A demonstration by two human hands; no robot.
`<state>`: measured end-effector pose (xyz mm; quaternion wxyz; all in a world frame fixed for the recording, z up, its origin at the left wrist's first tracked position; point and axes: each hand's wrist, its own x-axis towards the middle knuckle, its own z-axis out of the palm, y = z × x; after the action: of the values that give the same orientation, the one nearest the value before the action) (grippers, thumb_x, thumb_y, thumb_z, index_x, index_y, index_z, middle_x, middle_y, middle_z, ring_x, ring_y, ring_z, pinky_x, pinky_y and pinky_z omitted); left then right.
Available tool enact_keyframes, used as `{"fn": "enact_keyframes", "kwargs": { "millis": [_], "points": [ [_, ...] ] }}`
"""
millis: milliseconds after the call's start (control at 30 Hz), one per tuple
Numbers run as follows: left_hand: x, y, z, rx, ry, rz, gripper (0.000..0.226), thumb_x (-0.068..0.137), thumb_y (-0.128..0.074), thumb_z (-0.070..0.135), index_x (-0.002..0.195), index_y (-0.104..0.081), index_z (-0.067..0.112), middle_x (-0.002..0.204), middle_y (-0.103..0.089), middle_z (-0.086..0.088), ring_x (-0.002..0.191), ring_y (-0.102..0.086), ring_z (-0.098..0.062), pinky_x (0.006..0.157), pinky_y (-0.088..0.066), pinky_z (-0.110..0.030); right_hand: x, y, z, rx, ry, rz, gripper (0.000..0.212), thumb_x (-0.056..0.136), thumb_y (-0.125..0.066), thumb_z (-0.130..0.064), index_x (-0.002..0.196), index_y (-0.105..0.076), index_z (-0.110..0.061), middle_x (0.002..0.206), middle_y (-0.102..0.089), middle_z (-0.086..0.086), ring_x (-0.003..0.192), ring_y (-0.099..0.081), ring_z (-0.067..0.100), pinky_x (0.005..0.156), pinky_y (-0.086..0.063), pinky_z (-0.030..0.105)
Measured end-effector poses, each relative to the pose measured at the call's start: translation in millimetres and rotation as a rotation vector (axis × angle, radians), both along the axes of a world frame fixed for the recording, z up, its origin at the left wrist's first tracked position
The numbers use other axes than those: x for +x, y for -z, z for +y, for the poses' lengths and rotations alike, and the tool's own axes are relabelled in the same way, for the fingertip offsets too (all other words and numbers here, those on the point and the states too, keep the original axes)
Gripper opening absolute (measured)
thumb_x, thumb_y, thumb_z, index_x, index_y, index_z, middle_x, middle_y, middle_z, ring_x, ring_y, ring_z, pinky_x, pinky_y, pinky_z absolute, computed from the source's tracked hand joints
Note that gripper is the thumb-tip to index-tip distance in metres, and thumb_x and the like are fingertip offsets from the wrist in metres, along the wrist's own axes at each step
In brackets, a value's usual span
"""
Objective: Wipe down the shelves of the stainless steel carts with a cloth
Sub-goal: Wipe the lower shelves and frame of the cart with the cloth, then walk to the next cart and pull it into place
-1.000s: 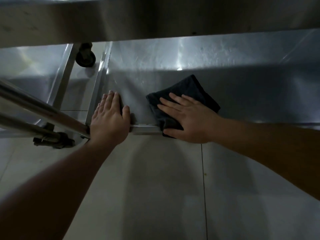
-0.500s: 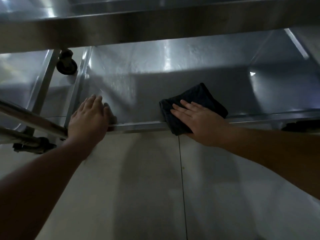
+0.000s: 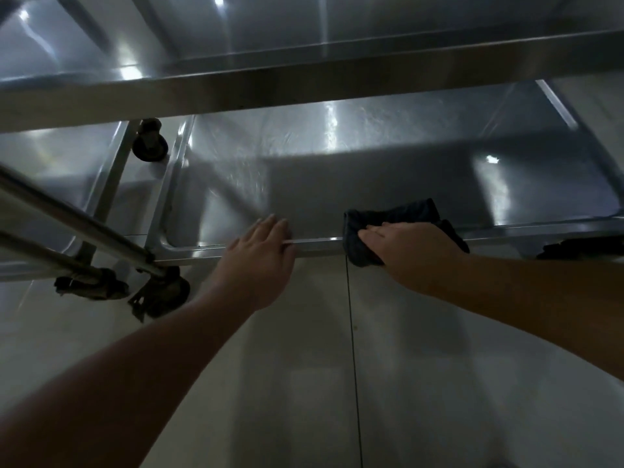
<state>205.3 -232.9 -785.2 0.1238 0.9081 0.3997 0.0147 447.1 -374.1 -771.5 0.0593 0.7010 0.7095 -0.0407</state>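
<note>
Two hands are in view. The left hand [image 3: 258, 255] lies flat, fingers straight and together, on the front rim of the lower shelf [image 3: 337, 184]; it holds nothing. The right hand [image 3: 410, 253] presses on one dark cloth [image 3: 395, 216], with fingers extended over the fabric (whether the thumb curls under the cloth cannot be told). The cloth is a single folded piece of soft, matte textile with a rumpled outline. It straddles the front rim of the lower shelf: part rests on the shelf surface, part hangs over the edge.

Two shelf levels of one cart show. The lower shelf is a shallow rectangular tray of stainless steel with a raised rim and rounded inner corners; its surface is glossy and carries streaked reflections. The upper shelf [image 3: 304, 92] shows as a flat steel band with a smooth, reflective top.

Three casters can be counted: one black wheel [image 3: 149, 145] behind the left end of the shelf, and two dark casters [image 3: 158, 297] at the near left. Two round, polished metal tubes [image 3: 67, 214] run diagonally at left. The floor [image 3: 337, 383] consists of pale, smooth tiles with one dark grout line.
</note>
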Motion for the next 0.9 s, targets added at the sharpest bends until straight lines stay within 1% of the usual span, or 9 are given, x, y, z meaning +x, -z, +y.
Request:
{"fn": "enact_keyframes", "kwargs": {
  "millis": [67,167,333,500,567,633,700,767,900],
  "points": [
    [2.7,-3.8,-7.5,-0.005,0.005,0.018,0.059,0.108,-0.042,0.049,0.161,-0.039,0.024,0.171,-0.033,-0.003,0.158,-0.029,-0.023,0.123,-0.028,-0.044,-4.5,-9.8,3.8,-0.032,-0.008,-0.051,0.040,0.099,-0.049,-0.017,0.139,-0.051,-0.022,0.129,-0.066,0.000,0.110,-0.068,0.026,0.080,-0.056,0.037],
    [4.4,-6.6,-17.5,-0.027,0.034,0.048,0.060,0.109,-0.038,0.050,0.163,-0.034,0.026,0.172,-0.030,0.000,0.159,-0.026,-0.021,0.124,-0.025,-0.042,-11.3,-21.1,6.6,-0.107,0.000,-0.057,0.031,0.096,-0.051,-0.016,0.126,-0.054,-0.023,0.112,-0.067,-0.001,0.096,-0.070,0.029,0.073,-0.054,0.039],
    [-4.2,-17.3,-44.8,-0.118,0.048,0.169,0.063,0.108,-0.033,0.053,0.165,-0.026,0.027,0.174,-0.024,0.000,0.160,-0.021,-0.020,0.126,-0.023,-0.043,-42.4,-40.6,-7.5,-0.291,0.053,0.033,0.029,0.095,-0.054,-0.013,0.123,-0.056,-0.022,0.108,-0.065,0.003,0.091,-0.067,0.028,0.065,-0.044,0.035],
    [-31.6,-52.5,-86.1,-0.284,0.034,0.377,0.066,0.108,-0.027,0.058,0.166,-0.023,0.027,0.174,-0.024,-0.001,0.160,-0.022,-0.024,0.125,-0.023,-0.047,-77.7,-65.5,-42.9,-0.677,0.203,0.269,0.031,0.101,-0.053,-0.005,0.130,-0.060,-0.013,0.124,-0.063,0.010,0.102,-0.061,0.024,0.078,-0.041,0.029],
    [-42.2,-79.2,-102.8,-0.325,0.031,0.432,0.064,0.108,-0.029,0.057,0.164,-0.028,0.025,0.171,-0.030,-0.002,0.158,-0.027,-0.025,0.124,-0.027,-0.048,-92.9,-85.1,-61.6,-0.794,0.255,0.329,0.032,0.102,-0.056,-0.008,0.134,-0.060,-0.011,0.134,-0.061,0.012,0.119,-0.060,0.027,0.090,-0.043,0.030],
    [-51.5,-112.7,-117.3,-0.361,0.031,0.482,0.062,0.107,-0.031,0.056,0.161,-0.034,0.024,0.168,-0.036,-0.003,0.155,-0.033,-0.026,0.121,-0.031,-0.048,-104.6,-111.8,-79.7,-0.799,0.302,0.363,0.035,0.102,-0.056,-0.010,0.136,-0.057,-0.012,0.132,-0.062,0.015,0.119,-0.061,0.031,0.098,-0.047,0.036],
    [-58.8,-153.7,-128.8,-0.405,0.020,0.524,0.061,0.107,-0.033,0.055,0.159,-0.036,0.024,0.165,-0.040,-0.003,0.151,-0.037,-0.026,0.118,-0.034,-0.047,-114.2,-145.6,-95.8,-0.793,0.336,0.417,0.039,0.102,-0.053,-0.008,0.140,-0.052,-0.011,0.126,-0.063,0.016,0.113,-0.063,0.031,0.096,-0.051,0.039],
    [-64.6,-201.3,-138.3,-0.444,0.018,0.547,0.059,0.106,-0.034,0.053,0.157,-0.038,0.023,0.161,-0.044,-0.003,0.147,-0.041,-0.027,0.115,-0.036,-0.047,-123.4,-187.3,-108.7,-0.796,0.375,0.456,0.042,0.103,-0.049,-0.008,0.145,-0.046,-0.012,0.125,-0.062,0.016,0.111,-0.062,0.030,0.092,-0.048,0.034],
    [-68.9,-307.8,-151.7,-0.447,-0.001,0.574,0.055,0.107,-0.032,0.052,0.152,-0.044,0.021,0.154,-0.050,-0.003,0.140,-0.047,-0.026,0.109,-0.041,-0.046,-131.9,-288.2,-127.2,-0.740,0.382,0.419,0.038,0.101,-0.051,-0.007,0.139,-0.051,-0.014,0.116,-0.065,0.012,0.102,-0.065,0.030,0.085,-0.055,0.039]
  ]
}}
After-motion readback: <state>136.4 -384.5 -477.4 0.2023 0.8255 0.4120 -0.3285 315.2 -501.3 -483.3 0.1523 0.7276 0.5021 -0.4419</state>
